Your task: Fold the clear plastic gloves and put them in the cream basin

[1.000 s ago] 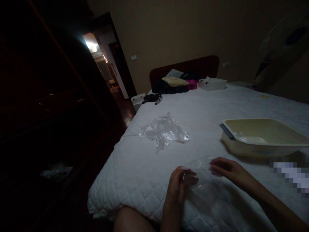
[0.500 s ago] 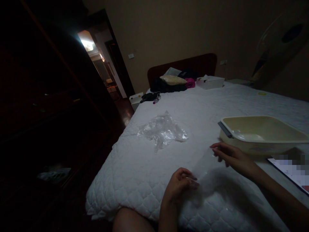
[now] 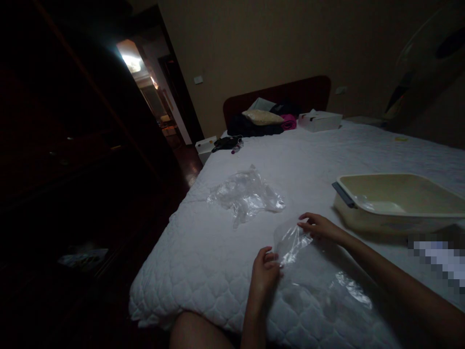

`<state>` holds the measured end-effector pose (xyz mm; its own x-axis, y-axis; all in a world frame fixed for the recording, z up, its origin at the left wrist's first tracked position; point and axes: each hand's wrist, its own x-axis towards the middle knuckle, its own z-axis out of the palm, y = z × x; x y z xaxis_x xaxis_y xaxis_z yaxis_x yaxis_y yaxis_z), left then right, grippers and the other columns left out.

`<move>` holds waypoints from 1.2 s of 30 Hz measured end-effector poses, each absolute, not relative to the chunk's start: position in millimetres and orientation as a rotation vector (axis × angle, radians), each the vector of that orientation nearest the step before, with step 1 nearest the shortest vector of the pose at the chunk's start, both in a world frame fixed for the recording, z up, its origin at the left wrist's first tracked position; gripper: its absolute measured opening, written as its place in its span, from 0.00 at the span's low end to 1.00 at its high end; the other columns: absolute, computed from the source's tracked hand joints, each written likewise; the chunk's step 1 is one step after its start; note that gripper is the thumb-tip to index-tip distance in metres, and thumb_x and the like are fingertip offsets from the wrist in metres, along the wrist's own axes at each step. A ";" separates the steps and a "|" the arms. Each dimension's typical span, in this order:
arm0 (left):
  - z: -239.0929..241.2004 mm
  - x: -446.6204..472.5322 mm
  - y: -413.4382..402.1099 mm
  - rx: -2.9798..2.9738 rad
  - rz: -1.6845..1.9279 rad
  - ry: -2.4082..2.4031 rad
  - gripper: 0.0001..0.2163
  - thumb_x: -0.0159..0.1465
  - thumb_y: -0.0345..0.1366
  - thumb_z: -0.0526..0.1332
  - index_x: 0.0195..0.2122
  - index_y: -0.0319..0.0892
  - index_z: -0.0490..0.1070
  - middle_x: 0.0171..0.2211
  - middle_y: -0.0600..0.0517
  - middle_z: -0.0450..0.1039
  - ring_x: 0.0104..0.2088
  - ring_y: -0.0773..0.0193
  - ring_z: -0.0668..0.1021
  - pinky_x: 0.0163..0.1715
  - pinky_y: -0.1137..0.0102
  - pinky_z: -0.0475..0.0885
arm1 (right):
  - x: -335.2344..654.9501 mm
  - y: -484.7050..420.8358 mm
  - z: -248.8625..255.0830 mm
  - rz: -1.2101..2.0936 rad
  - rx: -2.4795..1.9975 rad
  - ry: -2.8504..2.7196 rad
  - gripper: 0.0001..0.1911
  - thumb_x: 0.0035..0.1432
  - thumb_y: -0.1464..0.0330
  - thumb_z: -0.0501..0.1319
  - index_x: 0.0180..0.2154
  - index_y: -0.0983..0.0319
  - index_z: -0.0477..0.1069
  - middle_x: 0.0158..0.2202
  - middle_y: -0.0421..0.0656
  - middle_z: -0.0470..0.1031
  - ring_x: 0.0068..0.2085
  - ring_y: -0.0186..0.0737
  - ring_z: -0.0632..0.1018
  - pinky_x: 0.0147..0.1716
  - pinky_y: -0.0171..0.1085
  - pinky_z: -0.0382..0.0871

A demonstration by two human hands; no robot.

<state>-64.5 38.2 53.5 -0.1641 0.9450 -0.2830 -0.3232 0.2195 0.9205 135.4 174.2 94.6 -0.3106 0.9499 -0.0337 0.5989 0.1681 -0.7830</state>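
A clear plastic bag (image 3: 312, 271) lies spread on the white quilted bed (image 3: 203, 252) in front of me. My left hand (image 3: 265, 271) pinches its near left edge with curled fingers. My right hand (image 3: 319, 227) grips the bag's far edge, fingers closed on the plastic. A second, crumpled heap of clear plastic (image 3: 245, 195) rests further up the bed, apart from both hands.
A cream plastic basin (image 3: 395, 203) with a dark handle stands on the bed to the right of my right hand. Clothes, a pillow (image 3: 262, 116) and a white box (image 3: 319, 121) sit by the dark headboard. The bed's left edge drops to a dark floor; a lit doorway (image 3: 138, 68) lies beyond.
Both hands have moved left and forward with the clear bag, laying it flatter on the bed. My right hand has dropped from near the basin toward the crumpled heap.
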 end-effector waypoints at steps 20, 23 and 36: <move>48.9 -90.7 20.8 2.009 1.137 1.560 0.18 0.56 0.23 0.55 0.45 0.48 0.71 0.49 0.47 0.70 0.52 0.51 0.68 0.54 0.51 0.55 | 161.8 109.5 39.4 0.256 -1.145 -2.678 0.31 0.60 0.52 0.49 0.62 0.53 0.47 0.64 0.46 0.47 0.63 0.51 0.51 0.58 0.59 0.43; 45.6 -90.4 20.1 2.024 1.137 1.550 0.16 0.57 0.24 0.56 0.43 0.48 0.72 0.48 0.48 0.71 0.52 0.50 0.67 0.54 0.50 0.54 | 166.3 117.7 41.5 0.298 -1.115 -2.695 0.32 0.59 0.51 0.49 0.62 0.52 0.46 0.64 0.45 0.46 0.63 0.51 0.50 0.58 0.59 0.41; 39.2 -90.4 18.3 2.197 1.244 1.694 0.10 0.61 0.27 0.56 0.42 0.43 0.70 0.49 0.47 0.68 0.49 0.58 0.70 0.49 0.57 0.67 | 165.0 120.0 77.6 0.337 -1.238 -2.101 0.15 0.61 0.61 0.50 0.45 0.60 0.67 0.44 0.49 0.72 0.44 0.45 0.75 0.43 0.45 0.70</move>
<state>-90.4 18.3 39.2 0.0464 0.8446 0.5335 0.7619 -0.3753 0.5278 165.0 120.0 77.6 -0.3281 0.8491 0.4141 0.6770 0.5171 -0.5238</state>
